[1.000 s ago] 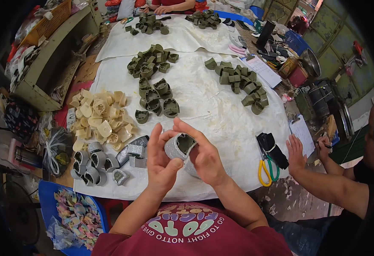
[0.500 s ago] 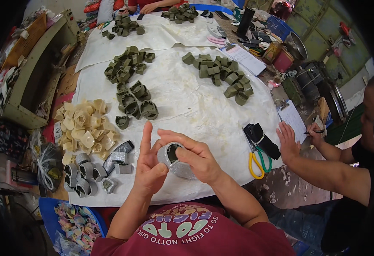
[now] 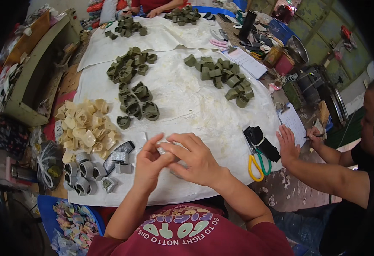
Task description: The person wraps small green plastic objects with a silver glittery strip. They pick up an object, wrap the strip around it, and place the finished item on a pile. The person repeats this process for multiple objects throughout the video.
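A silver-grey glittery curved piece (image 3: 176, 170) is between my hands above the white sheet, mostly hidden by the fingers. My left hand (image 3: 149, 161) is closed against it, its thumb and fingers bent inward. My right hand (image 3: 197, 160) curls over it from the other side. Similar silver-grey curved pieces (image 3: 83, 176) lie in a cluster to the left, with a few flatter grey pieces (image 3: 120, 158) beside them. Behind those is a heap of beige cup-shaped pieces (image 3: 86, 128). Olive-green curved pieces (image 3: 138, 102) stand grouped beyond my hands.
More olive-green pieces (image 3: 225, 77) lie at the far right of the white sheet (image 3: 187, 128). Scissors (image 3: 256, 164) and a black bundle (image 3: 264, 143) rest near the right edge. A co-worker (image 3: 323, 166) writes on a clipboard (image 3: 292, 121). A blue tub (image 3: 46, 213) holds scraps.
My left index finger, raised before, has bent down, and both hands have closed over the grey piece. Its ring-like opening, visible earlier, is now covered by fingers.
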`<state>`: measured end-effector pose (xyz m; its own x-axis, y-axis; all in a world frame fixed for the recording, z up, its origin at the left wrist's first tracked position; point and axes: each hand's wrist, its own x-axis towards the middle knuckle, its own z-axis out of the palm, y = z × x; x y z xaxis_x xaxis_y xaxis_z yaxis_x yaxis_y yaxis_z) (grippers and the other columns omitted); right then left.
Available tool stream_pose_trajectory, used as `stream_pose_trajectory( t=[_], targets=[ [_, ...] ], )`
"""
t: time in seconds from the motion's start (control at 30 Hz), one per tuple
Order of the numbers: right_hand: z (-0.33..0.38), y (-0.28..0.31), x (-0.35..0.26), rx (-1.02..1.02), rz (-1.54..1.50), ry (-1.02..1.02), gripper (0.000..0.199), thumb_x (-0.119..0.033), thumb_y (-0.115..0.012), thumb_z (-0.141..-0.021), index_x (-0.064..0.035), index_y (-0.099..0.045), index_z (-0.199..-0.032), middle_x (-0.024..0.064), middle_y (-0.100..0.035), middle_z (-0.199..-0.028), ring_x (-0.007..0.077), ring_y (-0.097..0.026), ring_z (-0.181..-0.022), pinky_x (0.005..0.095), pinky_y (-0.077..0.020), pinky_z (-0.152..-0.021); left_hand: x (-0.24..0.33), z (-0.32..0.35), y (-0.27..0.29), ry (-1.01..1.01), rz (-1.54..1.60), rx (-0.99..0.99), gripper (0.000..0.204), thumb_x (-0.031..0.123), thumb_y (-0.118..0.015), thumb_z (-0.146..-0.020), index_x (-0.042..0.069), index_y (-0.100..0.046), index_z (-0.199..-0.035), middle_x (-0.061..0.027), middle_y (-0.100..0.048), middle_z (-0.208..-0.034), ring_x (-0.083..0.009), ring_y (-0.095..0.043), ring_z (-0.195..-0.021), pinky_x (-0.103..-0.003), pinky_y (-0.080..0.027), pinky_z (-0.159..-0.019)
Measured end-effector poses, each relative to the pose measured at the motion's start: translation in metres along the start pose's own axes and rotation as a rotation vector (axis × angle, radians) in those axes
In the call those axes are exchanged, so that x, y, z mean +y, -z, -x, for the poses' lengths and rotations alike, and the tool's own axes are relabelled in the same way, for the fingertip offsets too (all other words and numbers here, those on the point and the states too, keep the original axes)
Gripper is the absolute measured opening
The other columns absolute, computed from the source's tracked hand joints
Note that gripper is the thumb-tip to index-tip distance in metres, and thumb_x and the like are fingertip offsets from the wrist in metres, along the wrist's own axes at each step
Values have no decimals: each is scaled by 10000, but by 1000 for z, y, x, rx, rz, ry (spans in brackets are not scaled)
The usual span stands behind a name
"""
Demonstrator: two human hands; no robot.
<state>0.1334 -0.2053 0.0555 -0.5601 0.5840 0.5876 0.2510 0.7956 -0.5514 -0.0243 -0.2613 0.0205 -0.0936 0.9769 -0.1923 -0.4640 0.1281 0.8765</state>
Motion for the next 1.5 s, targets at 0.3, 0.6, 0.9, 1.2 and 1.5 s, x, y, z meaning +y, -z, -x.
stream_pose_trajectory(
  t=[0.3,0.6,0.9,1.2,1.5],
  targets=[
    [9,-23,-12,339,-994,-685,225,-148,-590,-940,11,-686,-1066,99,-579,-1244,125,-575,-1025,261,-469,-878,-7,11,-12,-780,-678,-40,834,152,-814,-722,50,-390,-1433,-138,-445,-1334,-254,-469,-1234,-348,-399,-1007],
    [8,-22,-16,180,-613,-450,433,-202,-701,-868,5,-589,-1232,103,-514,-1293,160,-520,-1116,276,-431,-932,11,19,-18,-179,390,-175,784,45,-590,-862,35,-152,-1512,-140,-472,-1298,-214,-548,-1125,-359,-460,-951],
    [-4,-4,-10,-315,-995,-419,651,-12,-791,-670,-25,-520,-1262,49,-566,-1051,115,-616,-827,229,-495,-683,27,28,-13,147,484,-270,863,161,-515,-786,178,-86,-1534,-148,-491,-1284,-314,-596,-1065,-421,-503,-918],
    [-3,-2,-11,-174,-865,-293,573,-10,-736,-737,-15,-546,-1278,173,-597,-1169,158,-665,-794,233,-524,-647,25,32,-19,75,469,-225,836,183,-482,-821,234,-51,-1536,-118,-472,-1300,-282,-578,-1079,-406,-505,-890],
    [1,-7,2,-120,-480,-48,473,-118,-655,-882,-14,-522,-1324,165,-508,-1375,203,-596,-1082,234,-485,-738,19,25,-22,-36,391,-137,870,205,-490,-828,265,16,-1534,-114,-511,-1253,-221,-589,-1046,-365,-497,-896]
  ],
)
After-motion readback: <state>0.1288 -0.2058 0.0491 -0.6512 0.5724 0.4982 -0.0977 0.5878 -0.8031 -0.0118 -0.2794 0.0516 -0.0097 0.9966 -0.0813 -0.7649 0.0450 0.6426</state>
